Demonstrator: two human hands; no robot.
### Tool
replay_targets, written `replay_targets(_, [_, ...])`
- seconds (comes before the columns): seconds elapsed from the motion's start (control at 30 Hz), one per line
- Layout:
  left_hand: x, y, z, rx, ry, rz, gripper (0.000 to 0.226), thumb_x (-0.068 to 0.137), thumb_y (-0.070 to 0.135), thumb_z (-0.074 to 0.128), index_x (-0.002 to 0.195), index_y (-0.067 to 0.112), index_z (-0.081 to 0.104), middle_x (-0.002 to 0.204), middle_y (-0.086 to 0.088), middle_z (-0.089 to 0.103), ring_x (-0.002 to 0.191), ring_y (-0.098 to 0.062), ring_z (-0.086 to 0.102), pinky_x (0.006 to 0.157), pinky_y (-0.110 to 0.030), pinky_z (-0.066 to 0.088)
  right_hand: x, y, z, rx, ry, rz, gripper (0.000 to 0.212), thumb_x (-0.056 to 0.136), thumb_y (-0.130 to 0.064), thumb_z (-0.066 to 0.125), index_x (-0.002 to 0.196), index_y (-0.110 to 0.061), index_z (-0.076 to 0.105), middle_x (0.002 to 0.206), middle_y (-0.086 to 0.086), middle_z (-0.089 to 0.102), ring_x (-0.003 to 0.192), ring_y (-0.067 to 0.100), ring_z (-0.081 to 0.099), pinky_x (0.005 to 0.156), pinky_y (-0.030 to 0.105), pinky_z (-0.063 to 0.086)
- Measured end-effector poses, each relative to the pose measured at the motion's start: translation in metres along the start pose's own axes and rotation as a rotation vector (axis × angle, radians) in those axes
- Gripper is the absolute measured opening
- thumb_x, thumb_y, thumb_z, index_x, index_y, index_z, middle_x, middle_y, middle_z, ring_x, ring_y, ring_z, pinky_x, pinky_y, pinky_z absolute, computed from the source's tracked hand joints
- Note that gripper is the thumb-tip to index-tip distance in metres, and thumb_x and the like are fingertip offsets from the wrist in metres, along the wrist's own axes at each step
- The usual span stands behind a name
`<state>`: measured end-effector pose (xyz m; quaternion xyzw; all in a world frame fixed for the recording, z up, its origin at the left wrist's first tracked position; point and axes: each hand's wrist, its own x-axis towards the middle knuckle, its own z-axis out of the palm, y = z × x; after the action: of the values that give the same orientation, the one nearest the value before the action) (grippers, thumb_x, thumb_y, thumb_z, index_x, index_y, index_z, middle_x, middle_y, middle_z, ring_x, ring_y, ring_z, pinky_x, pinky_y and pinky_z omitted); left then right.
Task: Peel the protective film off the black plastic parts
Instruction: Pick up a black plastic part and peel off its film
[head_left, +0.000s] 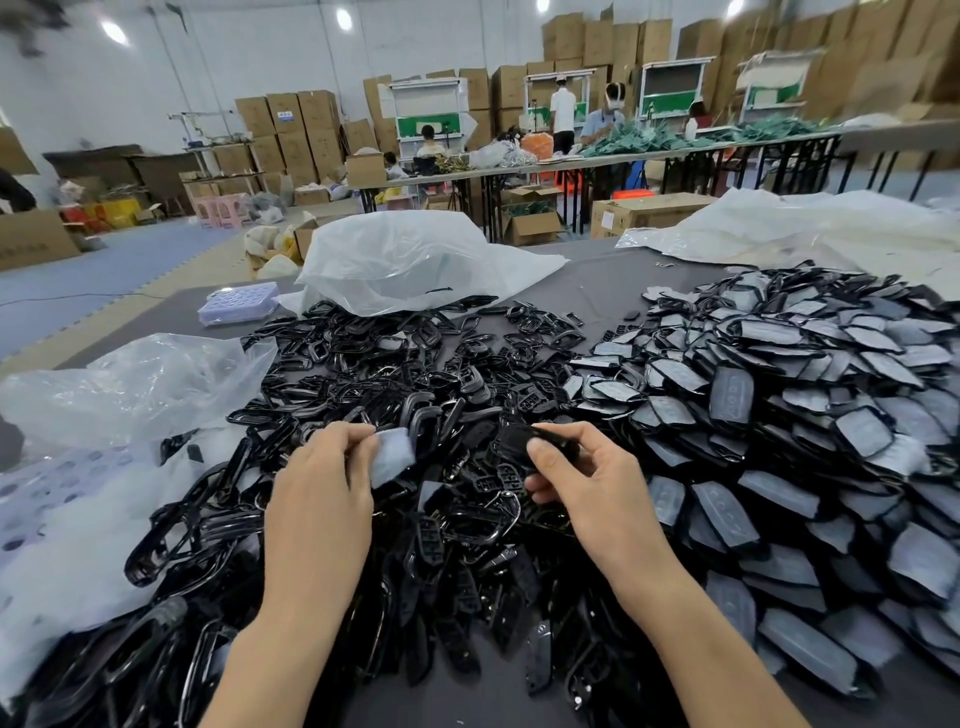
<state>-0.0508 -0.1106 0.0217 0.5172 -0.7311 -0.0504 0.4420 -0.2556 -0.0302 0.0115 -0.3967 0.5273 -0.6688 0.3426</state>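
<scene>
left hand (324, 478): thumb and fingertips are pinching a pale piece of film (396, 457), holding it up and out to the left, likely to keep it from catching on the work.
right hand (587, 483): fingers are curling round a small black part (519, 441), thumb pressing on top, gripping it steady just above the heap. film and part are sitting near each other but, as far as can be seen, not touching, so this piece is looking stripped.
beneath and ahead of both hands: a heap of bare black parts (415, 374) is spreading across the grey table (613, 288), probably the finished lot.
to the right: a heap of film-covered parts (779, 415) is lying within easy reach of the right hand — seemingly the stock waiting to be peeled, and it is large.
to the left and beyond: clear plastic bags (130, 384) are lying crumpled — a lilac tray (239, 304) is sitting behind them.
</scene>
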Motion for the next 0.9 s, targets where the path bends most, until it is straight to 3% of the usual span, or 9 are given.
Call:
replay_targets(0.1, [-0.001,0.004,0.003,-0.135,-0.041,-0.014,0.008,0.098,0.032,0.057,0.097,0.033,0.065,0.078,0.016,0.069,0.069,-0.006,0.062,0.068,-0.037,0.052,-0.001,-0.004,0.002,0.094,-0.01,0.045,0.011,0.095,-0.015,0.069,0.102,-0.022,0.073,0.09,0.004,0.076,0.077,0.016,0.074,0.068,0.022,0.058])
replay_targets(0.17, [-0.002,0.008,0.005,-0.201,-0.066,-0.02,0.009,0.098,0.03,0.058,0.094,0.034,0.065,0.081,0.018,0.068,0.076,-0.004,0.062,0.072,-0.027,0.05,-0.001,-0.006,0.003,0.195,-0.026,0.084,0.01,0.092,-0.014,0.07,0.099,-0.021,0.075,0.093,0.005,0.077,0.082,0.018,0.075,0.069,0.023,0.059])
replay_targets(0.27, [-0.005,0.017,0.005,-0.326,-0.1,-0.036,0.013,0.097,0.029,0.059,0.09,0.038,0.065,0.085,0.022,0.068,0.08,-0.003,0.063,0.069,-0.011,0.044,-0.003,-0.008,0.006,0.265,-0.106,0.104,0.014,0.081,-0.028,0.075,0.095,-0.025,0.078,0.101,0.003,0.078,0.098,0.02,0.073,0.087,0.029,0.059])
replay_targets(0.37, [-0.008,0.029,0.006,-0.447,-0.166,-0.063,0.011,0.097,0.029,0.061,0.09,0.035,0.068,0.085,0.017,0.071,0.078,-0.004,0.065,0.069,-0.009,0.045,-0.006,-0.006,0.012,0.285,-0.172,0.1,0.025,0.072,-0.037,0.077,0.095,-0.027,0.079,0.106,0.002,0.077,0.104,0.017,0.069,0.096,0.031,0.056])
replay_targets(0.57, [-0.012,0.046,0.008,-0.646,-0.288,-0.184,0.01,0.096,0.026,0.062,0.092,0.026,0.072,0.075,0.002,0.072,0.068,-0.008,0.065,0.069,-0.023,0.053,-0.008,-0.007,0.016,0.375,-0.212,0.08,0.019,0.081,-0.024,0.073,0.098,-0.018,0.078,0.113,0.008,0.075,0.108,0.02,0.071,0.084,0.023,0.057])
replay_targets(0.8, [-0.012,0.045,0.011,-0.699,-0.26,-0.258,0.011,0.097,0.022,0.062,0.09,0.02,0.071,0.07,0.006,0.069,0.061,-0.002,0.061,0.06,-0.011,0.048,-0.007,-0.008,0.016,0.373,-0.232,0.098,0.018,0.082,-0.026,0.074,0.098,-0.021,0.079,0.111,0.007,0.076,0.103,0.018,0.072,0.084,0.023,0.057])
replay_targets(0.9, [-0.008,0.037,0.01,-0.622,-0.136,-0.27,0.01,0.097,0.025,0.062,0.089,0.024,0.068,0.068,0.008,0.067,0.058,0.0,0.059,0.058,-0.01,0.045,-0.007,-0.009,0.014,0.4,-0.214,0.116,0.019,0.08,-0.026,0.075,0.097,-0.02,0.079,0.11,0.008,0.076,0.101,0.019,0.073,0.083,0.022,0.057])
